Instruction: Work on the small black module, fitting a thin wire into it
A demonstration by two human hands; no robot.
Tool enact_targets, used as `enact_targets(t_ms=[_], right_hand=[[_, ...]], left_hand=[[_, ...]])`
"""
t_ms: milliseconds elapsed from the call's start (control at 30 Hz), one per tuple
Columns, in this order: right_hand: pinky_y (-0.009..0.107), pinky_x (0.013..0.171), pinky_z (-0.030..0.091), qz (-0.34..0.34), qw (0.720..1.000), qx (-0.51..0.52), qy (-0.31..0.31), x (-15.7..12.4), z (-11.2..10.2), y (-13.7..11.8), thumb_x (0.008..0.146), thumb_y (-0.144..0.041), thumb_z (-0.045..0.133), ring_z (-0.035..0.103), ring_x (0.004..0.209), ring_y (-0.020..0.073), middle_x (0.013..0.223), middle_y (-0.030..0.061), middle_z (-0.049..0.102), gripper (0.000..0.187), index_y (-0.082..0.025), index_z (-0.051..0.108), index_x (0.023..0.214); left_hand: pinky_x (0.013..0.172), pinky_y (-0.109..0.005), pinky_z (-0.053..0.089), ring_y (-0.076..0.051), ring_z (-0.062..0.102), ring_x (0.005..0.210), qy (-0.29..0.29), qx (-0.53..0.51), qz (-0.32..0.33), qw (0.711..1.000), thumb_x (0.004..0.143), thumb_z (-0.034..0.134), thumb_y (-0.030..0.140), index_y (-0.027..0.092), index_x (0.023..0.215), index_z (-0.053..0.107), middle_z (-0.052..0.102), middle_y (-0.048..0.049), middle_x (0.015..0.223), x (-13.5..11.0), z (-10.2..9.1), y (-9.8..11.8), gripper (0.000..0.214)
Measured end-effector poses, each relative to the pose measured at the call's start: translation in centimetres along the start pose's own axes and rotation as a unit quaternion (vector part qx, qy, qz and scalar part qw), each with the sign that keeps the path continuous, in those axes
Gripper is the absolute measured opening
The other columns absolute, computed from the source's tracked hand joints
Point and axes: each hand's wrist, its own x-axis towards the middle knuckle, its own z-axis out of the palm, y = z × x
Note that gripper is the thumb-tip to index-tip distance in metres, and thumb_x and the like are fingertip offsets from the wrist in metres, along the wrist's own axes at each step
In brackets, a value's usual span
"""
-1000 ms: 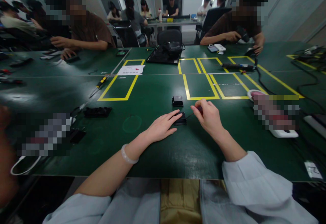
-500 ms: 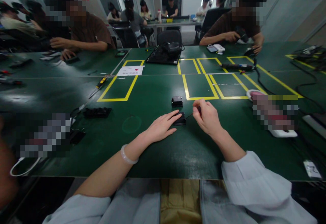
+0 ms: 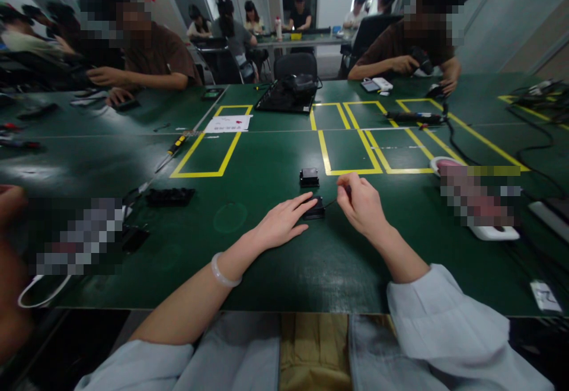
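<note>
Black box [image 3: 319, 208] on table [image 3: 271, 278]; L hand [image 3: 284, 218] over it, fingers outstretched, not gripping, prob. to steady it; R hand [image 3: 361, 199] pinches thin dark rod [image 3: 331, 203] at box's R side, prob. for control.

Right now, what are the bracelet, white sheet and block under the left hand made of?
Bracelet: stone, glass or plastic, can't tell; it's milky and smooth. Block: probably plastic, black with slight shine, though the left hand hides part. Sheet: likely paper, matte, thin, white.

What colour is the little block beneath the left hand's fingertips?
Black; the block shows in the head view, partly covered.
</note>
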Motion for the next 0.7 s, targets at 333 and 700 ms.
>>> enact_targets(t_ms=[333, 700], right_hand=[[0.028, 0.063, 0.037, -0.011, 1.0, -0.021, 0.007, -0.18, 0.2, 0.22, 0.094, -0.034, 0.047, 0.046, 0.06, 0.0152, 0.068, 0.0001, 0.055, 0.016, -0.022, 0.047, 0.083], [0.031, 0.068, 0.043, -0.014, 1.0, -0.009, 0.024, -0.14, 0.61, 0.16, 0.093, -0.024, 0.04, 0.054, 0.064, 0.0174, 0.073, 0.0025, 0.06, 0.014, -0.019, 0.05, 0.103]], left_hand=[[0.107, -0.043, 0.039, -0.026, 0.042, 0.134, -0.003, 0.003, -0.001, 1.0, 0.093, 0.053, 0.03, 0.028, 0.149, 0.022, 0.024, -0.0081, 0.157, 0.1, -0.24, 0.22, 0.064], [0.108, -0.044, 0.038, -0.026, 0.04, 0.136, 0.001, -0.001, 0.005, 1.0, 0.095, 0.05, 0.031, 0.03, 0.15, 0.021, 0.021, -0.0072, 0.158, 0.0, 0.04, -0.05, 0.062]])
